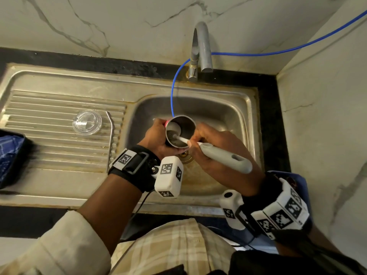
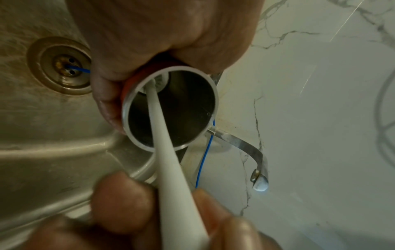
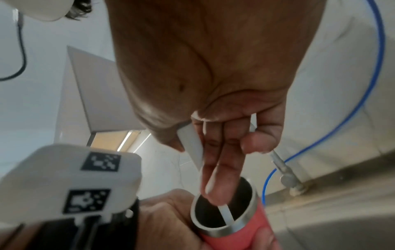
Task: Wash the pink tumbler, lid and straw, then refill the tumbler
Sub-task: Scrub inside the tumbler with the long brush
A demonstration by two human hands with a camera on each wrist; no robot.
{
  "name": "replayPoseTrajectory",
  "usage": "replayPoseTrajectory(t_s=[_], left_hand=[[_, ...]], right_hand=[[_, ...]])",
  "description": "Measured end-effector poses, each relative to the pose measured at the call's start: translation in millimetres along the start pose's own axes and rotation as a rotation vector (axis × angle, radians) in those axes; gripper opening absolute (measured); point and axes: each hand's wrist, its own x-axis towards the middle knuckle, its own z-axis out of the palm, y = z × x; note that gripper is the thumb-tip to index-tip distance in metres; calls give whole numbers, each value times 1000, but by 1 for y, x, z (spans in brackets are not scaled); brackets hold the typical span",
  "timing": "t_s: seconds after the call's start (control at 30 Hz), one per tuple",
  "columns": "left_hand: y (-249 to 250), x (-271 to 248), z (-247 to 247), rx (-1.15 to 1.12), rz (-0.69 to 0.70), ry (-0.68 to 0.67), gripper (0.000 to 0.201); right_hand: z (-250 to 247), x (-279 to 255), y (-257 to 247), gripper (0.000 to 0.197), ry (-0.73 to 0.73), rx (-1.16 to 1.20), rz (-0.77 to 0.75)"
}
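Over the sink basin (image 1: 234, 116), near its middle and just above the drain (image 2: 64, 66), the left hand (image 1: 156, 137) is holding the pink tumbler (image 3: 235, 235) with fingers curled round its body. The mouth is tipping up and toward the person, probably so the inside stays in sight and any drips fall into the basin rather than onto the counter. The right hand (image 1: 216, 155) is wrapping its fingers and thumb round the grey handle of a bottle brush (image 1: 224, 157), held low along the shaft, which likely gives firmer control of the head. The brush stem is passing over the near rim and the bristle head is sitting deep inside, against the inner wall close to the bottom. The tumbler's steel interior is looking dark; whether water or soap is standing in it I cannot tell.

On the ribbed drainboard at the sink's left side, the clear lid (image 1: 87, 122) is lying flat, and the metal straw (image 1: 111, 135) is lying just beside it along the board's right edge, both well apart from the tumbler, seemingly parked there to wait their turn. A thin blue tube (image 1: 174, 90) is running from the tap (image 1: 200, 50) down into the basin toward the drain. No water is visibly coming from the spout.
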Motion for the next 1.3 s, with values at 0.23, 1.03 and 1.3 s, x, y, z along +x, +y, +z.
replayPoseTrajectory(t_s=[0.23, 1.03, 1.3], left_hand=[[0, 2, 0, -12, 23, -12, 35], [-14, -1, -2, -20, 64, -40, 44], [-7, 0, -13, -30, 60, -23, 47]], right_hand=[[-2, 1, -2, 26, 19, -29, -8], [-9, 8, -6, 21, 80, -112, -76], [-7, 4, -2, 23, -43, -70, -66]])
